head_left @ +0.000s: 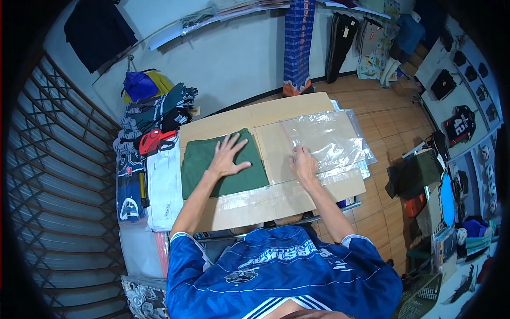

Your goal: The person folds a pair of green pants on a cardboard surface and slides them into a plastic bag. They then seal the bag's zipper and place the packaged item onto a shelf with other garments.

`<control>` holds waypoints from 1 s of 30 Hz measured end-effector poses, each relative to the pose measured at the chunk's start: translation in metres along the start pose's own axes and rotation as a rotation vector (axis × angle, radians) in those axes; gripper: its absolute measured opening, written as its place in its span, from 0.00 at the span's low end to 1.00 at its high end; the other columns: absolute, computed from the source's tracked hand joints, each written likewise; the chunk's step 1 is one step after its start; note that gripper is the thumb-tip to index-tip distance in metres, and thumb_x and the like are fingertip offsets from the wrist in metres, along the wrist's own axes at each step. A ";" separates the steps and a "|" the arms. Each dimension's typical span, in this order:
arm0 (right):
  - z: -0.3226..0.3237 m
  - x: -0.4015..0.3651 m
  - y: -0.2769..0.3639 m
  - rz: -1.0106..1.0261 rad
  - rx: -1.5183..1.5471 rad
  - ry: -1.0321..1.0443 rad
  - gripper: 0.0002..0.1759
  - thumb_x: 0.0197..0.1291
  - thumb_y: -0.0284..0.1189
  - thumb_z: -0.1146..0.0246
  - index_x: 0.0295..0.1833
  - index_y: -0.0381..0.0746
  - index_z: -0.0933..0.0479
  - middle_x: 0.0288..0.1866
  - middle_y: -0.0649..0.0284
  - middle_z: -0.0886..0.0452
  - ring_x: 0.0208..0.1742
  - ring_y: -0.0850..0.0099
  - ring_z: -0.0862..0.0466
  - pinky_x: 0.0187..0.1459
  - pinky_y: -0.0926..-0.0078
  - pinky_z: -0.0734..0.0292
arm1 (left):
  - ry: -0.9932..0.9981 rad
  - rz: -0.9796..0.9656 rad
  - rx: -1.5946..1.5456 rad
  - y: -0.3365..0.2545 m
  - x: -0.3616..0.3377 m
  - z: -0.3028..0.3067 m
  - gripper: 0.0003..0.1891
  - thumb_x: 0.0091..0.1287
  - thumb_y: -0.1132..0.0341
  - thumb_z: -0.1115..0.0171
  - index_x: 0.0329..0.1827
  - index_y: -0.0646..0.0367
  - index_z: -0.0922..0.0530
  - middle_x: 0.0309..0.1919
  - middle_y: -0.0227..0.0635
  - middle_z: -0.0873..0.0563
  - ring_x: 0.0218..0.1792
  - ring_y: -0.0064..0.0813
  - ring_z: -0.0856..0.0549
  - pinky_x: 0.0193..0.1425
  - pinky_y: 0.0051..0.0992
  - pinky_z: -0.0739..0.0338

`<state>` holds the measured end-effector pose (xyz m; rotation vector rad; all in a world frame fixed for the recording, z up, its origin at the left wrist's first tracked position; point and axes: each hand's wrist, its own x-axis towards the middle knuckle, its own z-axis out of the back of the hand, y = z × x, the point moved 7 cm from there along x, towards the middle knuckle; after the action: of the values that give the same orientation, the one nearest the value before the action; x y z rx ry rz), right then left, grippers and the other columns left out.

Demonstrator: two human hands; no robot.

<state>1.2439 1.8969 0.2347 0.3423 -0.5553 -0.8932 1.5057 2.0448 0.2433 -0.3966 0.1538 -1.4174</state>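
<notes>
A folded dark green garment (204,162) lies flat on the left half of a cardboard sheet (212,215); its exact kind does not show. My left hand (227,158) rests open on it, fingers spread and palm down. To the right lies a clear plastic bag (334,135) with a reddish strip along its left edge. My right hand (304,164) is at that edge, its fingers curled and pinched on the plastic. The fingertips are partly hidden beneath the hand.
Left of the cardboard sit a red tool-like object (155,141), stacked folded clothes (159,111) and white plastic packs (163,181). A folding metal gate (64,175) stands on the far left. Clothes on a rack (417,173) are at right, beyond the tiled floor (382,212).
</notes>
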 end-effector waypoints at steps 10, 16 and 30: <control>0.018 0.022 0.011 -0.027 0.052 -0.059 0.09 0.63 0.32 0.31 0.37 0.36 0.16 0.35 0.48 0.13 0.36 0.44 0.12 0.39 0.45 0.18 | 0.109 -0.145 0.191 -0.055 0.025 -0.054 0.55 0.53 0.16 0.39 0.84 0.30 0.33 0.88 0.40 0.47 0.84 0.76 0.58 0.75 0.86 0.64; 0.031 0.025 0.017 -0.023 0.079 -0.115 0.09 0.63 0.32 0.30 0.38 0.37 0.14 0.33 0.50 0.12 0.35 0.45 0.12 0.38 0.49 0.18 | 0.125 -0.202 0.156 -0.093 0.061 -0.075 0.56 0.51 0.14 0.40 0.83 0.32 0.31 0.88 0.41 0.46 0.83 0.77 0.58 0.75 0.87 0.65; 0.037 0.010 0.023 -0.011 0.122 -0.157 0.09 0.61 0.30 0.28 0.42 0.37 0.13 0.33 0.52 0.13 0.34 0.48 0.13 0.36 0.53 0.19 | 0.025 -0.112 0.183 -0.121 0.129 -0.132 0.50 0.57 0.35 0.30 0.86 0.27 0.38 0.89 0.43 0.54 0.83 0.78 0.61 0.73 0.89 0.64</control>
<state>1.2423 1.9001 0.2790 0.3877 -0.7551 -0.9038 1.3691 1.8834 0.1807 -0.2397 0.0217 -1.5328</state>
